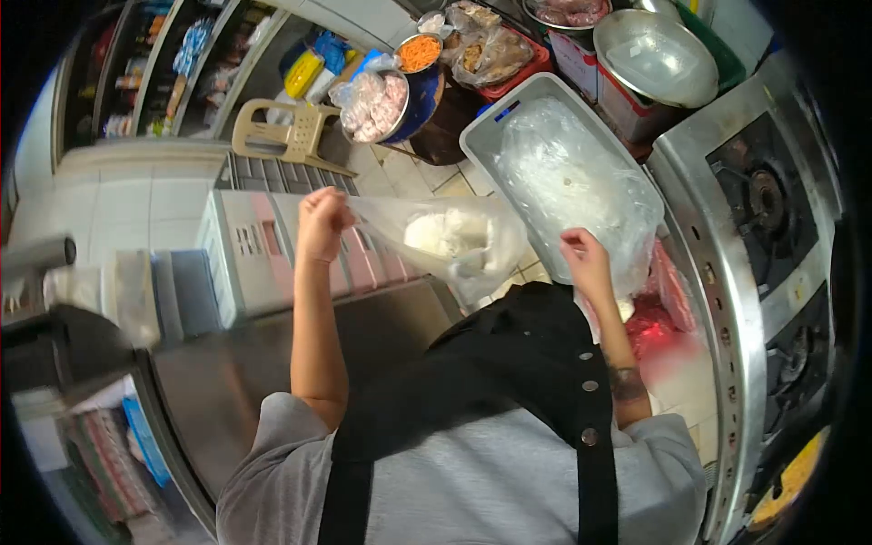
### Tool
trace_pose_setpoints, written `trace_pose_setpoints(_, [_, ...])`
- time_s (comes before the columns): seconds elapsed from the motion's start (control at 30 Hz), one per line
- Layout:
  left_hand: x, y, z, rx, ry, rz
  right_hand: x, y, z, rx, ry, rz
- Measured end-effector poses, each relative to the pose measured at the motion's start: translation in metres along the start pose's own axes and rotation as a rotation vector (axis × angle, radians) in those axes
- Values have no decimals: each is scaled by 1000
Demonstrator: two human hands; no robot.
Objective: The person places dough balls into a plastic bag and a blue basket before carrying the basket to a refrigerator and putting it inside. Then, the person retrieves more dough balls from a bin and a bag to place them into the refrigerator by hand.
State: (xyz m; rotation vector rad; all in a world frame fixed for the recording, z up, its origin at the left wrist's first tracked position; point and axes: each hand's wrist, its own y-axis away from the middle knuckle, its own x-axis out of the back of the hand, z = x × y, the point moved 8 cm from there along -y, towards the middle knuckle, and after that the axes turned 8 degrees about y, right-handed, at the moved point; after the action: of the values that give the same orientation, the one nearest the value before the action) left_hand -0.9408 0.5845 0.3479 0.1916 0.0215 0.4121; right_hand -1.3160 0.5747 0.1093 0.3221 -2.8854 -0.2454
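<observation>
My left hand (324,222) is closed on the gathered edge of a clear plastic bag (381,216). The bag stretches to the right in front of my apron, with a soft white lump (445,234) inside it. My right hand (586,263) is raised over the near side of a grey plastic tub (474,141), its fingers pinched together; I cannot make out what is in them. Inside the tub lies a large clear plastic bag (568,159) with whitish contents.
A steel stove with burners (766,195) stands close on my right. Beyond the tub are a bowl of shredded carrot (419,54), a bowl of pale meat (377,109) and a steel basin (654,56). A beige chair (300,136) and plastic drawers (250,241) stand left.
</observation>
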Motion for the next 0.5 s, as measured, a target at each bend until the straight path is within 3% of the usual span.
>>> trace_pose_setpoints(0.07, [-27,43,-15,-11,-76,-96,-2,21,-92,190,-89,-80])
trace_pose_setpoints(0.13, [-43,83,-39,40,57,-163,-30,42,-146,397,-71,-312])
trace_pose_setpoints(0.2, [-59,127,-51,143,399,-184,-75,63,-167,570,32,-566])
trace_pose_setpoints(0.3, [-57,188,-54,189,468,-222,-156,71,-118,763,428,-778])
trace_pose_setpoints(0.4, [-50,235,-44,107,603,-204,-179,78,-93,768,843,-898])
trace_pose_setpoints(0.43, [-47,248,-36,79,632,-197,-194,79,-78,702,839,-1073])
trace_pose_setpoints(0.5, [-43,273,-24,59,724,-171,-200,101,-78,776,953,-1160])
